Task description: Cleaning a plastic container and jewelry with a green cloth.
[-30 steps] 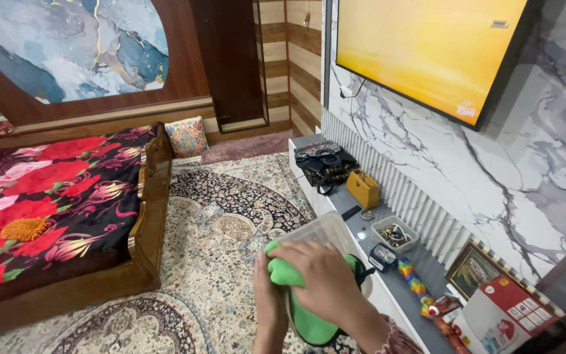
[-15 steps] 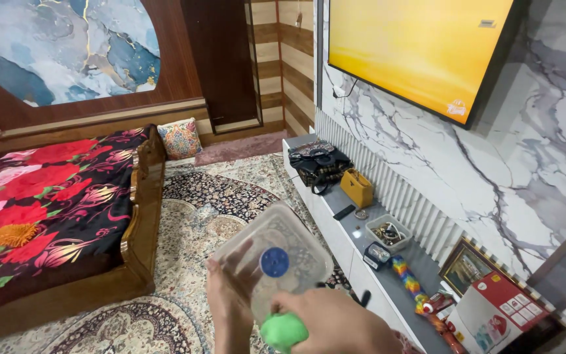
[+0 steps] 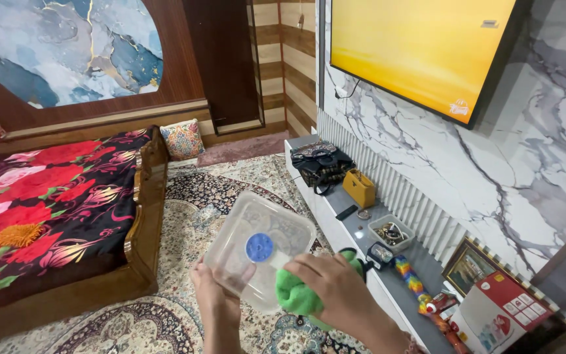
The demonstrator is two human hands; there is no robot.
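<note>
So the left hand (image 3: 214, 298) has its grip closed on the lower edge of a clear plastic container (image 3: 260, 246), thumb on the face turned toward the camera and fingers behind it. The container is tilted up so its flat face looks back at the person, and there's a round blue sticker (image 3: 259, 247) right in the middle of it. It sits low in the center of the view, in the air over the carpet (image 3: 217, 196), not resting on anything.

The right hand (image 3: 335, 292) is bunched tight around a green cloth (image 3: 298, 295), and that cloth is pressed against the container's corner at about 4 o'clock from the sticker. So both grips are full: one holding the container, one holding the cloth.

Around them: at 9 o'clock there's a bed (image 3: 60, 203) with a dark spread covered in big red flowers, in a wooden frame. At 3 o'clock a long grey shelf (image 3: 342, 200) runs along the marble wall under a yellow TV screen (image 3: 420, 52). On the shelf, going from far to near, there's a black handbag (image 3: 322, 164), a small yellow box (image 3: 359, 188), a little tray of trinkets (image 3: 391, 234), a rainbow-coloured toy (image 3: 411, 283), a framed picture (image 3: 470, 269) leaning on the wall, and a red and white box (image 3: 502, 314). A patterned cushion (image 3: 183, 139) sits on the floor at the far end of the bed.
</note>
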